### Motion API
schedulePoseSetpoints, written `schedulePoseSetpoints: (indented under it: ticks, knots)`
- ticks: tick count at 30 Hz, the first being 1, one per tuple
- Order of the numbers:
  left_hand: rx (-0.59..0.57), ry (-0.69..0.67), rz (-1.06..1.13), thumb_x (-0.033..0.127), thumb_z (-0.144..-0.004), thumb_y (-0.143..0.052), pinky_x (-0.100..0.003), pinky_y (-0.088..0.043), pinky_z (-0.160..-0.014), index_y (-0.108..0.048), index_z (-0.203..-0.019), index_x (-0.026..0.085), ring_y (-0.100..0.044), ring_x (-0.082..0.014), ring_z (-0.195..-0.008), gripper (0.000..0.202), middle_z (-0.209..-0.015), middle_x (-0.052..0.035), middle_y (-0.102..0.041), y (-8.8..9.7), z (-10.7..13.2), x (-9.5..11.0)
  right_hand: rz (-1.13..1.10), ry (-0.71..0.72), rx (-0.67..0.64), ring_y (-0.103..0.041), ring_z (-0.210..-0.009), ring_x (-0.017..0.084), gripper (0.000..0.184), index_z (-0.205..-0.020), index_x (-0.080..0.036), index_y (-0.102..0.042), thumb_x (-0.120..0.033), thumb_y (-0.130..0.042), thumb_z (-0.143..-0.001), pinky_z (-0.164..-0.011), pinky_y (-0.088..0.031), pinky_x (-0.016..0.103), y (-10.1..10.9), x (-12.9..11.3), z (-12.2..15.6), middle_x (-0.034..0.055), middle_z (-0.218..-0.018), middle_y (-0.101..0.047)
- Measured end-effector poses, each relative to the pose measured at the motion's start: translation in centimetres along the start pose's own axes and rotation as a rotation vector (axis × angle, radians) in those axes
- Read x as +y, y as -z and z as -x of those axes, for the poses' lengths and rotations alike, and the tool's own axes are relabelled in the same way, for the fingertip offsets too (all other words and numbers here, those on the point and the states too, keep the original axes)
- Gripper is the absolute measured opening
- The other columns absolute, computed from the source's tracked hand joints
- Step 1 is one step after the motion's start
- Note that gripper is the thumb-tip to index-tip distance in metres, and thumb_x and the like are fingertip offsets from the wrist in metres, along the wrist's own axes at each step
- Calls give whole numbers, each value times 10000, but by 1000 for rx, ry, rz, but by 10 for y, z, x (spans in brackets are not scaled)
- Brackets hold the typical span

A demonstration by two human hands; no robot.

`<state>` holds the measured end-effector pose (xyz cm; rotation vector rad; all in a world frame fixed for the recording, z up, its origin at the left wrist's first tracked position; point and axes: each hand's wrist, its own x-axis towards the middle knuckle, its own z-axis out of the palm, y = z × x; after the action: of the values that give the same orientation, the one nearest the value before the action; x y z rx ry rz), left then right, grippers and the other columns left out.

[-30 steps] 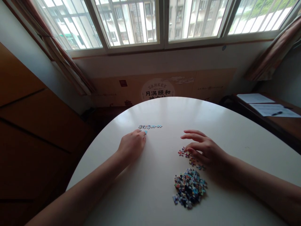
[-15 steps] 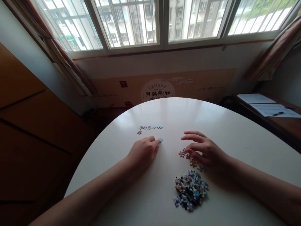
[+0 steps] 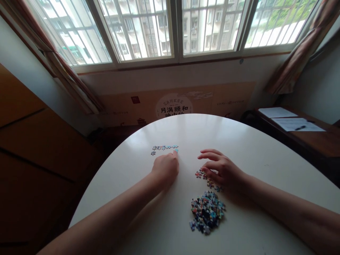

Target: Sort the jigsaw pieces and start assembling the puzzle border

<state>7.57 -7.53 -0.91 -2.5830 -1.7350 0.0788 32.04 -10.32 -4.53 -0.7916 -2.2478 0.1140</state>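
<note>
My L hand (image 3: 166, 168) pinches a blue piece (image 3: 175, 151) at the row (image 3: 164, 147)'s end; R hand (image 3: 221, 170) rests open, fingers on loose pieces (image 3: 205, 176). Box (image 3: 174, 106) behind reads "月满颐和".

On the table (image 3: 239, 141), a row of joined pieces (image 3: 164, 147) lies far left, the left hand (image 3: 166, 168) just before its right end. The right hand (image 3: 221, 170) rests further right, over some loose pieces (image 3: 202, 174); the pile (image 3: 207, 211) lies nearer, before that hand. A desk (image 3: 305, 136) stands right of the table, bearing papers (image 3: 290, 123)
</note>
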Motion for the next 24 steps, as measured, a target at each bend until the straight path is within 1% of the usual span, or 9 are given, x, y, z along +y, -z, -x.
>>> schedulePoseSetpoints:
  ticks: [2,5,7,9,11,14,17,19,24]
  knots:
    - [-1,27,-2,149,-942,-405,-342,-513,-673,-629,-1196,56,-720,-275,-814,351,-926,-170,-738,0,-4,6,4,0,-3,-590,-1219,292,162,-805,-202,-687,-182,-584,-928,-986,-532,522,0,1,1,98,-1155,-710]
    - [34,69,16,210,-965,-427,-356,-524,-687,-654,-1130,96,-725,-282,-819,303,-934,-162,-746,-3,-6,7,1,10,-4,-589,-1223,291,148,-825,-201,-692,-179,-587,-927,-991,-529,518,0,2,2,97,-1164,-709]
    - [81,79,32,286,-976,-465,-367,-534,-725,-664,-1153,138,-727,-282,-842,304,-960,-142,-755,-5,-6,3,1,22,-4,-597,-1212,291,140,-829,-200,-692,-179,-590,-923,-982,-535,513,-1,3,3,98,-1155,-712]
    - [129,78,34,320,-975,-500,-366,-537,-746,-653,-1225,173,-729,-279,-864,329,-985,-125,-762,-6,-6,-4,-1,21,-5,-597,-1216,291,137,-828,-203,-690,-176,-592,-920,-977,-539,507,0,3,3,97,-1156,-712]
    - [160,76,22,307,-976,-514,-358,-534,-735,-652,-1256,206,-731,-273,-863,328,-982,-104,-768,-5,-8,-11,-3,13,-5,-594,-1223,289,143,-823,-207,-687,-172,-588,-921,-979,-541,499,1,3,3,93,-1160,-711]
    - [183,58,12,280,-981,-513,-343,-523,-713,-695,-1184,247,-730,-261,-846,275,-957,-73,-775,-5,-12,-18,5,21,2,-599,-1216,288,153,-815,-207,-682,-177,-583,-928,-975,-548,491,3,2,2,94,-1153,-712]
    - [194,25,32,299,-995,-490,-341,-514,-705,-730,-1078,256,-725,-255,-836,257,-945,-61,-775,-7,-18,-20,6,37,9,-609,-1200,289,160,-804,-201,-674,-182,-580,-932,-961,-557,489,4,1,1,102,-1137,-715]
    - [193,27,41,317,-997,-488,-343,-512,-700,-743,-1024,245,-724,-263,-839,267,-936,-66,-773,-8,-21,-21,0,32,7,-609,-1197,292,159,-800,-198,-671,-183,-582,-932,-957,-560,493,5,1,1,107,-1137,-715]
    - [196,61,60,344,-983,-523,-352,-514,-718,-763,-1005,239,-724,-275,-856,263,-907,-81,-774,-11,-27,-23,-2,28,-1,-611,-1199,294,161,-795,-199,-666,-180,-583,-931,-956,-563,498,5,0,0,107,-1138,-715]
